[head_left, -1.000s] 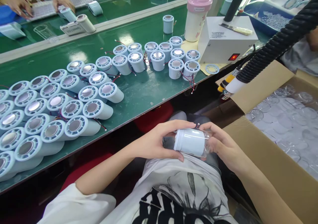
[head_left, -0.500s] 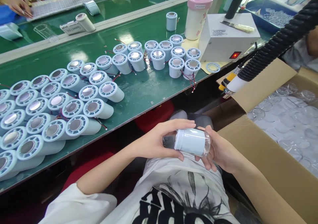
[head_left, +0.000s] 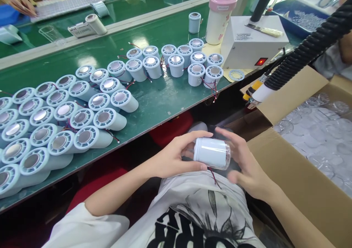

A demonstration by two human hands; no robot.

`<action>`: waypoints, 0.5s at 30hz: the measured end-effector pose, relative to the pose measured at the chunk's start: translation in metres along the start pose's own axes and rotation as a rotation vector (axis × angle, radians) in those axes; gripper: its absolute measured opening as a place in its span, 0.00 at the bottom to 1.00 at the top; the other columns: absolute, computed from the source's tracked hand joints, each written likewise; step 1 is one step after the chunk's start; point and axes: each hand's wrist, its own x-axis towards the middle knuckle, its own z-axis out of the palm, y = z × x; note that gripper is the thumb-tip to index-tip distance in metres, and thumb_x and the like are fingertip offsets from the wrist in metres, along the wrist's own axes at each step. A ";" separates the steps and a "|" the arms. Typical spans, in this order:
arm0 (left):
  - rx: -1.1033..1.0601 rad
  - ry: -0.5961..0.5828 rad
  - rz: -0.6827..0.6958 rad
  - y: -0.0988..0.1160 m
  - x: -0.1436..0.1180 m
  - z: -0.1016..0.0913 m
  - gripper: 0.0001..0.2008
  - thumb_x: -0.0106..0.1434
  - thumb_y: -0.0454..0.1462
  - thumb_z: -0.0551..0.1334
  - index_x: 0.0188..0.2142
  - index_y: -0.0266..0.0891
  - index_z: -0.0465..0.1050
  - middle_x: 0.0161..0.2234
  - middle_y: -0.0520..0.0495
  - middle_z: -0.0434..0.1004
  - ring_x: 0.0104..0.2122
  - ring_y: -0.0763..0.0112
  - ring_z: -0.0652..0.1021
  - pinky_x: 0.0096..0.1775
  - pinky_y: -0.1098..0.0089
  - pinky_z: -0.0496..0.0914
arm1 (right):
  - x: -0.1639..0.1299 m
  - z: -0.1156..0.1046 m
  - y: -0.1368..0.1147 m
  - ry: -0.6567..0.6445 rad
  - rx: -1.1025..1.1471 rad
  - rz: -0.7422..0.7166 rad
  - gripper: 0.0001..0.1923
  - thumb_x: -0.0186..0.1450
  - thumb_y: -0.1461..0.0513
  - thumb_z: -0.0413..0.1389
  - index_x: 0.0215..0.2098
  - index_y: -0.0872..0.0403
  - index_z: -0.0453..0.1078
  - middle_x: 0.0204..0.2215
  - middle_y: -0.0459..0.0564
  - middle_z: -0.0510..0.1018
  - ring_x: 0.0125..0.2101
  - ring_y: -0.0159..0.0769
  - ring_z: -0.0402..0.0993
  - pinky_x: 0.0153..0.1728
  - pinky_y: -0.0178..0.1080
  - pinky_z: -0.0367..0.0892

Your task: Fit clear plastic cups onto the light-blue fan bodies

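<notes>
Over my lap, my left hand (head_left: 172,156) grips a pale blue cylinder (head_left: 210,152) lying sideways, thumb under it and fingers over its left end. A clear plastic cap covers the cylinder's right end, and a thin red wire hangs below it. My right hand (head_left: 244,167) is at that capped end with fingers spread and blurred, touching it loosely. Many similar pale blue cylinders (head_left: 82,119) with round metal faces lie in rows on the green bench (head_left: 162,101) to the left, and several more stand upright (head_left: 176,62) further back.
A cardboard box (head_left: 310,182) of clear plastic caps stands at my right. A white control box (head_left: 253,42) with a red switch, a pink-lidded bottle (head_left: 220,15) and a black corrugated hose (head_left: 305,53) are at the back right. Another person's hand (head_left: 19,2) works at far left.
My right hand has opened and slid off the capped end, fingers now spread. The cylinder has lifted slightly, and its red wire now hangs below it.
</notes>
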 end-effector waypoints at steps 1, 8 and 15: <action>-0.025 -0.010 -0.032 0.000 0.000 0.000 0.34 0.58 0.40 0.71 0.62 0.44 0.63 0.51 0.42 0.74 0.45 0.62 0.79 0.44 0.66 0.77 | -0.001 -0.002 0.001 0.011 -0.117 -0.142 0.36 0.59 0.52 0.68 0.62 0.43 0.61 0.66 0.56 0.62 0.58 0.51 0.69 0.56 0.53 0.70; 0.020 -0.073 0.011 0.002 0.001 -0.004 0.41 0.52 0.37 0.75 0.64 0.50 0.64 0.60 0.42 0.70 0.55 0.54 0.76 0.54 0.59 0.74 | -0.004 -0.005 -0.005 -0.030 0.085 0.030 0.31 0.62 0.59 0.66 0.60 0.31 0.65 0.53 0.43 0.78 0.52 0.44 0.77 0.49 0.43 0.77; -0.094 -0.134 -0.020 0.000 0.006 -0.004 0.38 0.59 0.32 0.69 0.66 0.46 0.60 0.59 0.41 0.73 0.56 0.53 0.77 0.55 0.58 0.74 | -0.004 -0.004 -0.003 -0.018 0.247 0.273 0.27 0.60 0.63 0.67 0.55 0.38 0.73 0.35 0.42 0.83 0.32 0.38 0.81 0.38 0.41 0.79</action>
